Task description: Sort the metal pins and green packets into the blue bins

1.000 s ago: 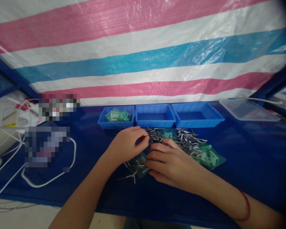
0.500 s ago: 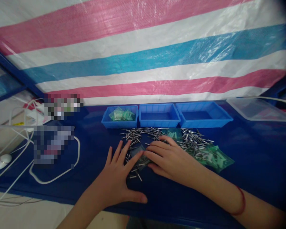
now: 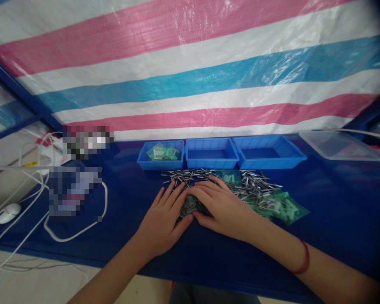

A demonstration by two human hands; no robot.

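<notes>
A heap of thin metal pins [image 3: 253, 181] lies on the blue table, mixed with clear green bags [image 3: 289, 207] of pale pieces. My left hand [image 3: 164, 219] rests against the left edge of the heap, fingers spread. From the right, my right hand [image 3: 224, 207] reaches over the heap with its fingers apart and bent downward. Between the hands sits a dark clear bag [image 3: 191, 204], partly covered by fingers. Neither hand visibly grips anything. The thumb and fingertips of both hands nearly meet around this bag.
Behind the heap stand three blue bins: the left bin [image 3: 142, 162] holds green bags, the middle bin [image 3: 212, 163] and right bin [image 3: 272, 163] show bare floors. A clear lid [image 3: 338, 145] lies at the right. White cables [image 3: 106, 198] and blurred items are at the left.
My left hand has moved in to the right against the pins, its thumb now higher and nearer the bag. My right hand has shifted slightly left, and its fingers have spread a little.
</notes>
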